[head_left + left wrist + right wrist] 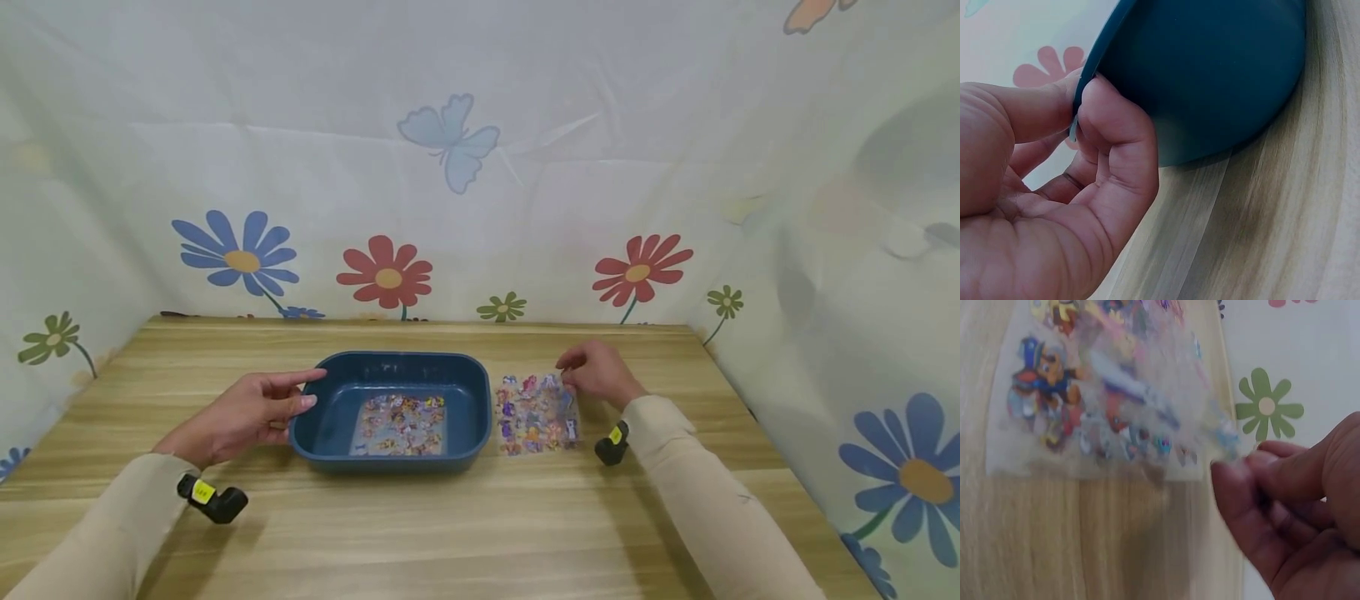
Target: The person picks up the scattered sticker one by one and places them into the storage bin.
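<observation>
The wooden table [420, 542] is leaving room in front of the blue basin [393, 464], whose left rim the left hand [251, 412] is clamping between thumb and finger. The right hand [602, 373], clearest from its wrist, is pinching a corner of the sticker sheet [532, 421] lying just beyond the right rim; only the head view is showing the second sheet [405, 427] inside.

A light-brown, wood-grained, straight-edged tabletop [465, 533] fills the lower part of my head feed, and a wrinkled whitish printed sheet [300, 67] rises behind it. On that sheet I make out a pale blue butterfly [452, 145], high above a blue, orange-centred daisy [242, 262] at left, two red daisies [387, 278], and a small green daisy [502, 308] between those two. At the right I see another blue daisy [924, 482], printed low down.
</observation>
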{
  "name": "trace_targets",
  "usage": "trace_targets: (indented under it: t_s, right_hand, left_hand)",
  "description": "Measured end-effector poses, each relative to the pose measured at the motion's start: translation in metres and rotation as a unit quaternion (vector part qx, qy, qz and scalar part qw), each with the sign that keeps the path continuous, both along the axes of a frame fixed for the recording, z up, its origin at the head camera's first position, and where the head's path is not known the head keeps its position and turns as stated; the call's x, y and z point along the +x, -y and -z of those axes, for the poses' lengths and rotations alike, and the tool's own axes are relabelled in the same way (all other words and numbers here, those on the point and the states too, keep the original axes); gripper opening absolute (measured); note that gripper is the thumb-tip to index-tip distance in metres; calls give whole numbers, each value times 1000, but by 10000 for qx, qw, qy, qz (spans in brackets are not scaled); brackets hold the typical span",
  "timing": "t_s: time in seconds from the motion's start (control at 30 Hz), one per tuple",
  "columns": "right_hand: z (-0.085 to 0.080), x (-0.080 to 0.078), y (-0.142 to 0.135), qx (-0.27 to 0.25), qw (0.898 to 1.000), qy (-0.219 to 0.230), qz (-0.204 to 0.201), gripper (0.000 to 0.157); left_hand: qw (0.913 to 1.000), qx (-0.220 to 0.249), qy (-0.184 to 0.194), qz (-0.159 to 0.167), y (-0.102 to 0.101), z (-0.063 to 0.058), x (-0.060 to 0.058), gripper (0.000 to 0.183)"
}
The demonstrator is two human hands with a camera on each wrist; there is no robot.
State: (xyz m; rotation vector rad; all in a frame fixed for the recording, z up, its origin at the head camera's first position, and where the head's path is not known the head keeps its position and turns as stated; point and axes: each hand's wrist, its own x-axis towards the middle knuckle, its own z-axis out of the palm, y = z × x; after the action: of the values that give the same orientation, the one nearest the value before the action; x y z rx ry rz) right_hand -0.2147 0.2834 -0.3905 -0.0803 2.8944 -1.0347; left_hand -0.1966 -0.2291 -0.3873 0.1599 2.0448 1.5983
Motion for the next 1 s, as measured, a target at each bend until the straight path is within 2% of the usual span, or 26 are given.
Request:
trace_targets:
  t_s: [0.23, 0.5, 1.0]
  right_hand:
    - [5, -1, -9, -913, 9955, 238, 113, 23]
    - [4, 0, -12, -1245, 9912, 337, 294, 26]
    - [-12, 0, -22, -1392, 9898, 260, 158, 25]
  left_hand:
    - [10000, -48, 27, -2, 0, -1, -2, 72]
    - [10000, -83, 26, -33, 0, -1, 0, 72]
    - [10000, -57, -15, -37, -1, -2, 2, 72]
